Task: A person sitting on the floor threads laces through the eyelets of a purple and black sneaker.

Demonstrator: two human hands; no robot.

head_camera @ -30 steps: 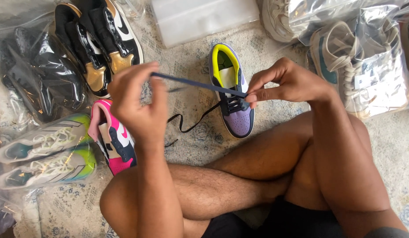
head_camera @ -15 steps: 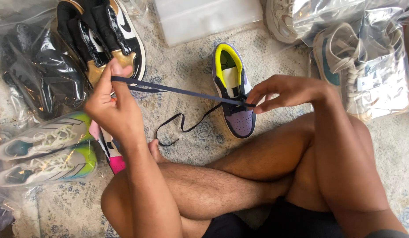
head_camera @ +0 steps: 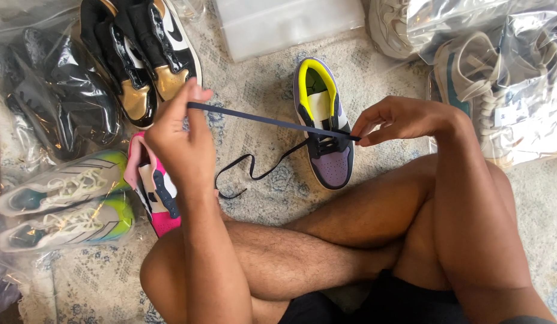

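Both hands [head_camera: 176,135] [head_camera: 398,120] raised, fingers pinched

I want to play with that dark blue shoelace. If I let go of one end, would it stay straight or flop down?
Probably flop. The shoelace looks straight only where the left hand and right hand pull it taut. Its loose end lies in curls on the rug, so it seems soft, light and bendy.

A: What is the shoe [head_camera: 324,123] like?

B: It is purple with a yellow inside. It sits flat on the rug, toe toward the legs.

A: And the lace [head_camera: 272,122]?

B: It is dark blue. One part is pulled tight and straight. The other end lies curled on the rug.
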